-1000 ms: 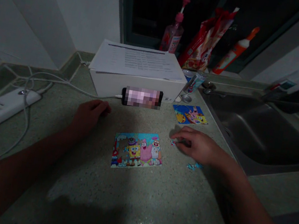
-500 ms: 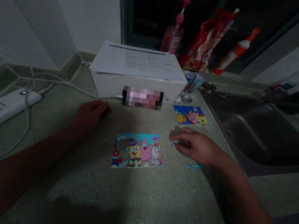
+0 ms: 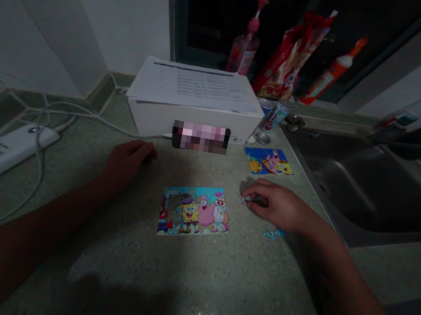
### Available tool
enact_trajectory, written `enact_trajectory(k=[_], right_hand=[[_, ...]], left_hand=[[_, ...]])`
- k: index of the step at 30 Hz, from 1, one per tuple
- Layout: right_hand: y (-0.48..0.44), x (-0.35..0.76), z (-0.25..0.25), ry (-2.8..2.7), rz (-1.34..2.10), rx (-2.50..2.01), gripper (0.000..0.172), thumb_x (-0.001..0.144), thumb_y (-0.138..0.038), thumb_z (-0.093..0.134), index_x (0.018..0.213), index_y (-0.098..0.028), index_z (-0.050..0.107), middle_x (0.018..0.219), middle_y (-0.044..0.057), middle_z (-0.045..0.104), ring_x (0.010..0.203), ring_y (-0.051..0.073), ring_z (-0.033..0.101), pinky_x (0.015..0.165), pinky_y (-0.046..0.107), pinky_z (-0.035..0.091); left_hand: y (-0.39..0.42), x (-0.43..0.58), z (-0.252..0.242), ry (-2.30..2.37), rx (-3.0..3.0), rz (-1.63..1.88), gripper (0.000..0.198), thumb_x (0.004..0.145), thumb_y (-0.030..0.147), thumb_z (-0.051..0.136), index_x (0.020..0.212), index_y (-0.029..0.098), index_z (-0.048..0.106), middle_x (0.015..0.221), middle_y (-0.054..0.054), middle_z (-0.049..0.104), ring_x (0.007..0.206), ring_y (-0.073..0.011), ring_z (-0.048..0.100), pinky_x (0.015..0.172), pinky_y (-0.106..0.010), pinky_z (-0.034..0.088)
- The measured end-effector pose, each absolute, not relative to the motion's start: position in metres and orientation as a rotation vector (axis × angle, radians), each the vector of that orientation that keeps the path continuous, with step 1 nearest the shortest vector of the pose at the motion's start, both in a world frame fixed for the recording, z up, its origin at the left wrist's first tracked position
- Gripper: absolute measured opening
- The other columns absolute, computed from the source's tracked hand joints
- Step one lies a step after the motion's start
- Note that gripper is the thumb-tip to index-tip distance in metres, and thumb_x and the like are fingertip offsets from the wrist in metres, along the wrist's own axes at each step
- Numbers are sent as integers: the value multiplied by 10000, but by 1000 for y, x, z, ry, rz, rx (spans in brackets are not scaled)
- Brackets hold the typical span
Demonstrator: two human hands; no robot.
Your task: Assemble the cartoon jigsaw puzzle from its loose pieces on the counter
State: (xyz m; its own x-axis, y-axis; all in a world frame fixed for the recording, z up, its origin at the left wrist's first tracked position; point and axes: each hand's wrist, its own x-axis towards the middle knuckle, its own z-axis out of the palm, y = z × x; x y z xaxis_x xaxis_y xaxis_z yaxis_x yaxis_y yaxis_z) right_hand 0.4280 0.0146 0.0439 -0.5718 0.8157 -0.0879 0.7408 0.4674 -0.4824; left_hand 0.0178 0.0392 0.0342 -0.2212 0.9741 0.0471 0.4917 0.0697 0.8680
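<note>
A small cartoon jigsaw puzzle lies flat on the speckled countertop, with a gap near its upper left. My right hand rests just right of it, fingers curled over a loose puzzle piece on the counter. More loose pieces lie beside my right wrist. My left hand rests on the counter to the upper left of the puzzle, fingers curled under, with nothing visible in it. A second cartoon picture card lies farther back on the right.
A white box topped with printed paper stands behind the puzzle, a phone leaning on it. A steel sink lies to the right. Bottles and a red bag stand at the window. A power strip and cables lie left.
My right hand's fingers have drawn in slightly over the loose piece. The left hand has stayed put.
</note>
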Motion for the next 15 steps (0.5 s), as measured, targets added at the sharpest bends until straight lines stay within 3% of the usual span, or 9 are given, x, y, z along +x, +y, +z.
enact_trajectory(k=[15], right_hand=[[16, 426, 46, -2548, 739, -1405, 74, 968, -308, 745, 1028, -271, 767, 992, 33, 728, 837, 207, 694, 761, 346, 519]], left_hand=[[37, 18, 34, 1794, 1477, 1067, 348, 919, 520, 597, 729, 262, 734, 754, -37, 732, 787, -246, 669, 777, -372, 533]])
